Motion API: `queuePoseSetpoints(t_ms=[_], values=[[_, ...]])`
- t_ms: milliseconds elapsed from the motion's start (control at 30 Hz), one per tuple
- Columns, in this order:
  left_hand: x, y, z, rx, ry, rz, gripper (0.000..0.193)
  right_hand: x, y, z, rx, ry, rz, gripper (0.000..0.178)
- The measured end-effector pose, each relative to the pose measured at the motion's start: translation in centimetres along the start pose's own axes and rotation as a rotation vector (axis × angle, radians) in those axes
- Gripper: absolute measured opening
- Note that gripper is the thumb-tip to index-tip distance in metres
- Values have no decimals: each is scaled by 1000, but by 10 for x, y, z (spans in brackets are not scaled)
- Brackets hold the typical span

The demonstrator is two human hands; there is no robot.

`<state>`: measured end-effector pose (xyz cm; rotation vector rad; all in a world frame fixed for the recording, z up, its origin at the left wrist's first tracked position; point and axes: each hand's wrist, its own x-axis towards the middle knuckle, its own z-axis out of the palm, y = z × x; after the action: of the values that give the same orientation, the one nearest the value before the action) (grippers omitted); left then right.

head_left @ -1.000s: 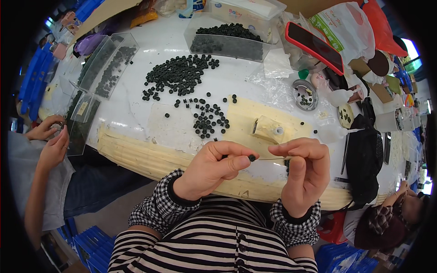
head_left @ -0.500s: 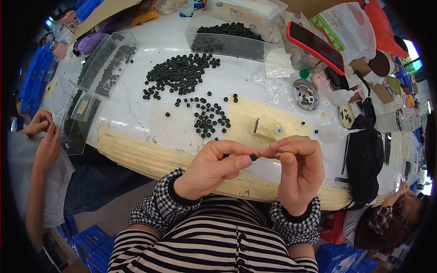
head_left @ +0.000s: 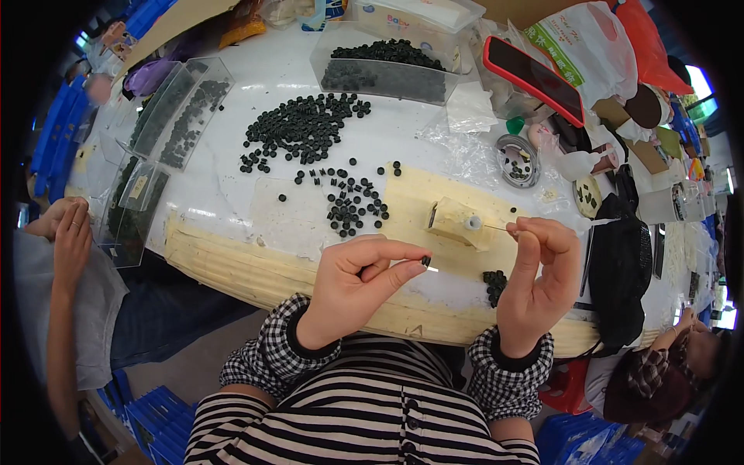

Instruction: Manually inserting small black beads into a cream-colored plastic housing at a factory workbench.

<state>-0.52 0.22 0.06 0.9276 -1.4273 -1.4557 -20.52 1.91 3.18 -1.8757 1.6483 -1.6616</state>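
Note:
My left hand [head_left: 353, 285] pinches a small black grooved wheel-like part [head_left: 425, 262] between thumb and forefinger. Between the fingertips of my right hand [head_left: 539, 283] is a thin needle-like rod [head_left: 496, 228]. Its tip points left at the white nozzle [head_left: 473, 222] on a yellowish taped block [head_left: 449, 223]; whether they touch, I cannot tell. A small cluster of black parts [head_left: 494, 287] lies just left of my right palm. Beyond my left hand are several loose black parts [head_left: 356, 205], with a bigger heap of them [head_left: 298, 128] farther off.
A clear bin [head_left: 387, 81] of black parts stands at the back, and clear trays [head_left: 182, 124] at the left beside another person's hands [head_left: 71, 225]. A red-edged phone [head_left: 535, 81], a wire coil [head_left: 518, 161] and a black cloth bag [head_left: 620, 271] are on the right.
My hands have moved apart. My right hand has gone right and slightly up, bringing the rod near the nozzle, and the small cluster of black parts beside it has come into view.

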Motion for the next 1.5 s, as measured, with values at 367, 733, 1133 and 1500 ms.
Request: queuePoseSetpoints(t_ms=[367, 733, 1133, 1500], values=[[1, 4, 5, 338, 154, 307, 24, 4, 4, 7, -391, -113, -128, 18], [1, 6, 4, 319, 150, 299, 24, -29, -17, 6, 45, -327, -34, 37], [2, 2, 3, 282, 124, 313, 25, -36, -11, 11, 237, -383, 67, 37], [1, 0, 2, 224, 106, 257, 26, -36, -10, 11, 240, -393, 58, 36]])
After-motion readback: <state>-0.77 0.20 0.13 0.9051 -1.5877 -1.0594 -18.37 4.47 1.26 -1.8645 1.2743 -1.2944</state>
